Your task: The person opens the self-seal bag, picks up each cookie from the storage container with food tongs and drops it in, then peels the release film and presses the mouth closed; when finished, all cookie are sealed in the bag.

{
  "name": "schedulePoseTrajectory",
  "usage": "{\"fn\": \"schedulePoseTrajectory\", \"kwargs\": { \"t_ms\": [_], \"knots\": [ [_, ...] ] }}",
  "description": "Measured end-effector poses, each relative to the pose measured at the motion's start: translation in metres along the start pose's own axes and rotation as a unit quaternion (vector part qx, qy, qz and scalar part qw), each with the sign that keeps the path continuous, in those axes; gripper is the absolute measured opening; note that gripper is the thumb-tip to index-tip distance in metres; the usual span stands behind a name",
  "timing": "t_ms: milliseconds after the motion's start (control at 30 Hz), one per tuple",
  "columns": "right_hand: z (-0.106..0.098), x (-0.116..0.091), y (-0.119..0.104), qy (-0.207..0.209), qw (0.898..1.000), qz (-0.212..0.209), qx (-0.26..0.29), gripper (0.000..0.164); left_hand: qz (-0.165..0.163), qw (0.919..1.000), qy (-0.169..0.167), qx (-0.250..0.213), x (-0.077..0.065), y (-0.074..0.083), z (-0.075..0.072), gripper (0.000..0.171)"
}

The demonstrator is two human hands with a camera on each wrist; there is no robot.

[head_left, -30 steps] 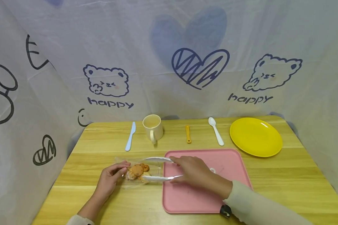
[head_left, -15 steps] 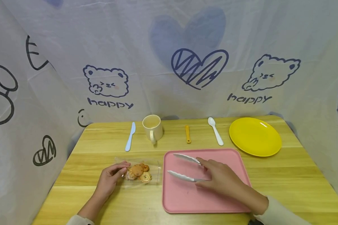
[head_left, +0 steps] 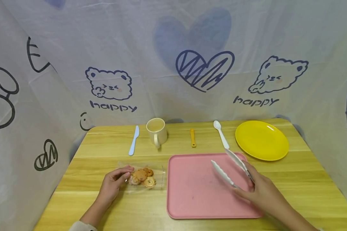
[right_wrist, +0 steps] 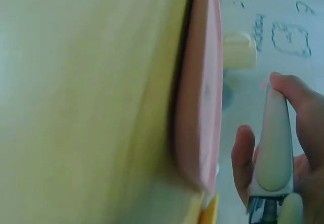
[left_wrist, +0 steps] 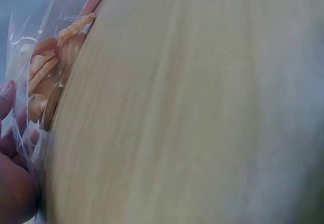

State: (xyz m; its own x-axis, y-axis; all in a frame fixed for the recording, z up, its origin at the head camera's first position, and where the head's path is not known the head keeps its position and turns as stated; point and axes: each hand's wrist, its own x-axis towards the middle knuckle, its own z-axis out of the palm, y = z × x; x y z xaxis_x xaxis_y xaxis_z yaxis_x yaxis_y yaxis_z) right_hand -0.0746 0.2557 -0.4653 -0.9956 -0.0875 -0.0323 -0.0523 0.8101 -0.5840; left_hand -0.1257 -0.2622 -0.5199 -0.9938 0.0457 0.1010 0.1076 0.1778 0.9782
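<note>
My left hand [head_left: 112,184] pinches the left end of a clear plastic bag [head_left: 160,184] that lies on the table. Several cookies [head_left: 141,175] are in it, round and ring-shaped among them. The left wrist view shows the thumb and fingers on the bag's clear film [left_wrist: 20,97], with cookies [left_wrist: 43,67] stacked inside. Over the right part of a pink tray [head_left: 191,192], my right hand [head_left: 261,187] grips a pair of tongs [head_left: 223,173]. Their white-tipped arms are spread, with nothing between them. A pale tongs handle [right_wrist: 274,143] shows in the right wrist view, thumb against it.
Along the back of the table lie a light blue knife [head_left: 134,140], a cream mug [head_left: 157,131], a short orange handle-like piece [head_left: 193,138], a white spoon [head_left: 221,134] and a yellow plate [head_left: 262,140]. A printed cloth [head_left: 162,80] hangs behind and at both sides.
My right hand has carried the spread tongs rightward, from over the cookie bag to the tray's right side, and turned them. The left hand and the bag have stayed put.
</note>
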Motion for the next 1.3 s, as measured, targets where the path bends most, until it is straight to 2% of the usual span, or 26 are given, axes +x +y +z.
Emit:
{"fn": "schedulePoseTrajectory", "kwargs": {
  "t_ms": [233,333,500,700,867,967,1300],
  "knots": [
    [-0.018,-0.021,0.032,0.025,0.995,0.085,0.053,0.101,0.009,0.9999,0.0,-0.005,-0.001,-0.001,0.0,0.026],
    [-0.025,-0.028,0.048,0.041,0.991,0.112,0.069,0.109,0.008,0.9999,-0.001,-0.007,-0.001,-0.001,0.0,0.026],
    [-0.032,-0.035,0.073,0.032,0.98,0.189,0.05,0.125,0.006,0.9999,-0.002,-0.009,-0.001,-0.001,0.0,0.026],
    [-0.034,-0.045,0.098,0.044,0.968,0.245,0.016,0.127,0.01,0.9999,-0.002,-0.006,-0.001,-0.001,0.0,0.026],
    [-0.038,-0.051,0.114,0.001,0.952,0.307,0.001,0.133,0.006,0.9999,-0.008,-0.008,-0.001,-0.002,-0.001,0.027],
    [-0.039,-0.053,0.122,-0.015,0.95,0.312,0.001,0.135,0.004,1.0,-0.006,-0.006,-0.001,-0.001,-0.001,0.027],
    [-0.043,-0.051,0.136,-0.048,0.962,0.268,-0.014,0.134,0.007,0.9999,0.005,0.014,0.0,-0.001,0.0,0.025]
  ]
}}
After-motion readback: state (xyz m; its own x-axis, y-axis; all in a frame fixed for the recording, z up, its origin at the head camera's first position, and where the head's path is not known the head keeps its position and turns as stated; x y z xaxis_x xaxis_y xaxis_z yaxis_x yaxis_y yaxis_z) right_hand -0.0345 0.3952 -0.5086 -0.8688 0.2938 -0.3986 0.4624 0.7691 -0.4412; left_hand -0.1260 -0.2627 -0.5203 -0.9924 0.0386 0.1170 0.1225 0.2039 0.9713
